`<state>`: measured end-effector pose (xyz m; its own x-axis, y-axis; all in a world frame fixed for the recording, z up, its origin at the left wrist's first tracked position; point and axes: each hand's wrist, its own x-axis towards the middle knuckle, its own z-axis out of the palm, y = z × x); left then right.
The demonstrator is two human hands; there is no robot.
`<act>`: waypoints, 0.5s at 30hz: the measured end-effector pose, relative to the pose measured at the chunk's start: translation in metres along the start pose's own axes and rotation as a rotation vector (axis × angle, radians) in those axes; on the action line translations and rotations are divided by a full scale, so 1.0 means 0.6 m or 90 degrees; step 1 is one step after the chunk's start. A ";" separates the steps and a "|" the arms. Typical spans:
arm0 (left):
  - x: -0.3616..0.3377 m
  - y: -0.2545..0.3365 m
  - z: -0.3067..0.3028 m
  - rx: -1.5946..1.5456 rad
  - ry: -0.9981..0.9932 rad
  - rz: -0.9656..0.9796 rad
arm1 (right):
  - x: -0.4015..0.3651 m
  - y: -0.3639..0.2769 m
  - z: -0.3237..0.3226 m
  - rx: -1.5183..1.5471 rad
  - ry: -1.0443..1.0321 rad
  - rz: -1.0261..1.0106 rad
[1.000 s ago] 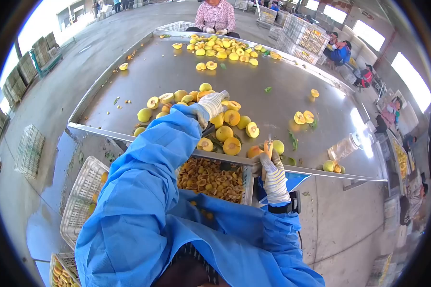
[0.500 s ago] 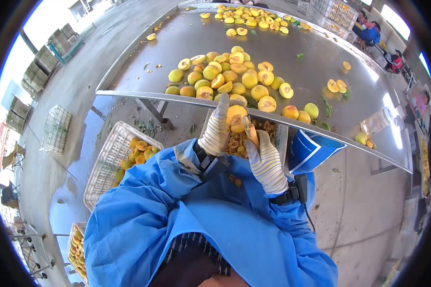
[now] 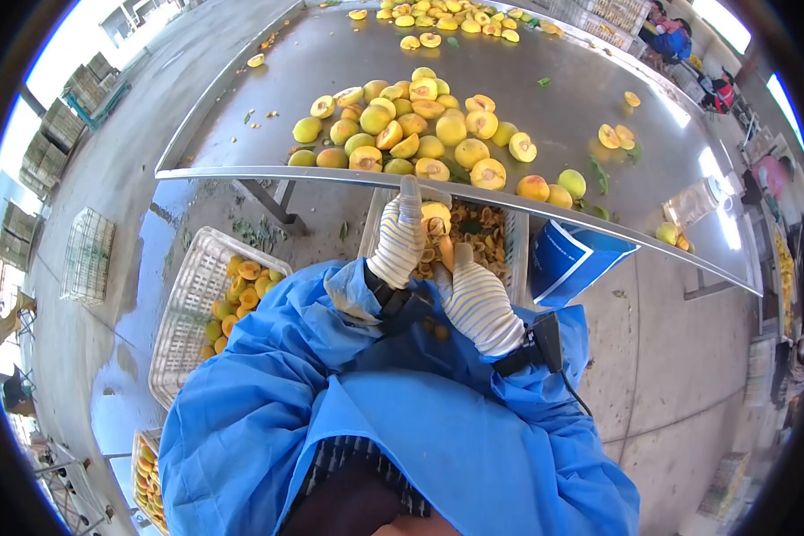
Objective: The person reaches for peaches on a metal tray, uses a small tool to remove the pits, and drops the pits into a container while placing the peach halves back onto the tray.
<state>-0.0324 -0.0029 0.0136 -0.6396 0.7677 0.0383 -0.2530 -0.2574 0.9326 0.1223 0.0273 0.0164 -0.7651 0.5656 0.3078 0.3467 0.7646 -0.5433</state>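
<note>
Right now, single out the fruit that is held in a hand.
The cut fruit in the left hand, beside the orange-handled tool in the right hand; the heaped fruits rest on the metal table, in neither hand.

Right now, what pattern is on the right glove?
Right glove: whitish with thin yellow and greyish stripes, shown in head view.

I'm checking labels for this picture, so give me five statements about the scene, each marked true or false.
1. The left hand holds a cut fruit. True.
2. The right hand is bare. False: it wears a striped glove.
3. The right hand holds a tool. True.
4. The clear jar stands at the table's left end. False: it lies towards the right end of the table.
5. The white basket on the person's left holds fruit. True.
</note>
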 end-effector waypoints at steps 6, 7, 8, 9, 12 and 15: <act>-0.002 0.001 0.008 0.035 -0.003 0.094 | 0.011 0.010 0.014 0.493 -0.165 0.187; -0.003 0.004 0.011 0.044 -0.002 0.097 | 0.019 0.010 -0.004 0.510 -0.199 0.197; -0.004 0.004 0.012 0.054 0.000 0.099 | 0.018 0.013 -0.007 0.457 -0.201 0.172; 0.002 -0.001 0.007 0.082 -0.045 0.041 | 0.017 0.016 -0.009 0.404 -0.201 0.148; 0.029 -0.004 -0.014 0.179 -0.169 -0.061 | 0.012 0.038 0.023 0.300 -0.195 0.084; 0.032 -0.002 -0.005 0.054 -0.161 -0.129 | 0.017 0.018 -0.035 0.777 -0.402 0.457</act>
<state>-0.0467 0.0105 0.0123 -0.3797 0.9223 -0.0726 -0.2882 -0.0433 0.9566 0.1295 0.0479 0.0302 -0.8435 0.2324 -0.4842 0.3306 -0.4860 -0.8090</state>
